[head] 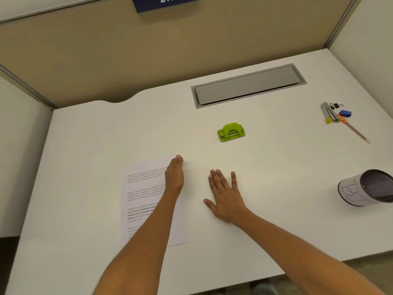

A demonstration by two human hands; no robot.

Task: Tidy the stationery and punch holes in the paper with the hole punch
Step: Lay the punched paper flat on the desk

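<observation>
Punch (231,132) sits beyond both hands, long axis crosswise. Right hand (223,196) flat on surface (85,145), fingers spread, nearer punch. Left hand (174,174) edge-on on paper (146,201) (grip not discernible), farther from punch. Likely right reaches.

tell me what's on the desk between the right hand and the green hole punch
Nothing: in the head view, only bare white desk lies between the right hand, flat on the surface, and the hole punch.
</observation>
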